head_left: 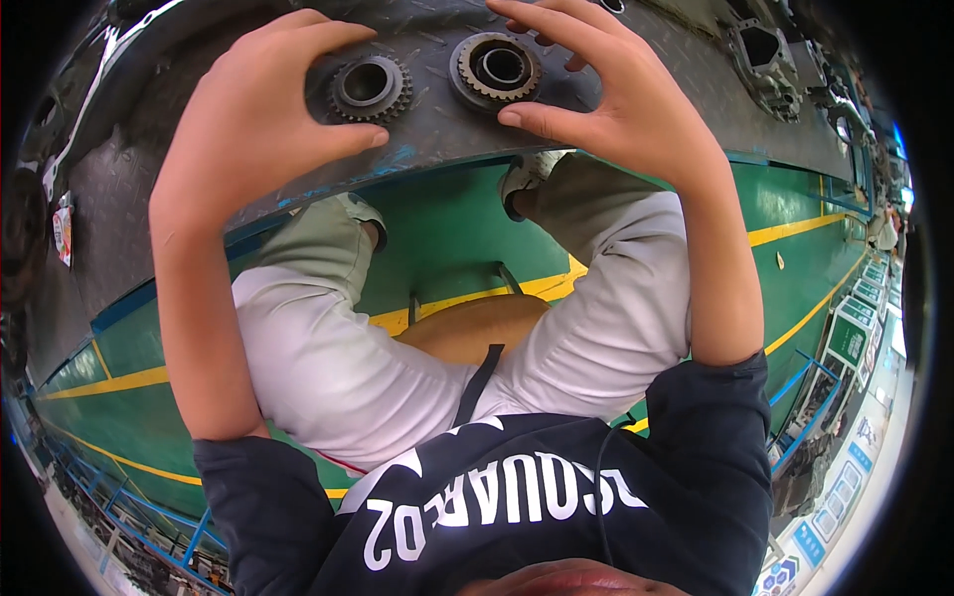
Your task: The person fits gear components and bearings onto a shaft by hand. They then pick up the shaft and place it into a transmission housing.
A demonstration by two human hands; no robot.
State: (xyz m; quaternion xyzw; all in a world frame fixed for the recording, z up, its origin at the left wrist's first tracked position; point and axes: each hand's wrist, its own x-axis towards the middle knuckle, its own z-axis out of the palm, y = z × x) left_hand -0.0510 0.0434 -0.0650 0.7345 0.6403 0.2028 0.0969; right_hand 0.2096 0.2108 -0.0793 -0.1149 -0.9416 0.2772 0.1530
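Two metal gears lie side by side on a dark, patterned metal tabletop (pixel 427 134). The left gear (pixel 370 87) is a grey ring with outer teeth and a wide bore. My left hand (pixel 273 94) curves around it, thumb and fingers apart, with a gap to the teeth. The right gear (pixel 497 68) has a toothed ring over a wider, smooth-edged disc. Around its right side is my right hand (pixel 621 94), fingers spread; the thumb tip comes close to the disc's rim, and I cannot tell whether it touches.
A cast metal housing (pixel 765 65) stands on the tabletop at the far right. At the left lies a small red-and-white packet (pixel 64 233). I sit on a brown stool (pixel 477 323), with my legs below the table edge. Yellow lines (pixel 810 230) cross the green floor.
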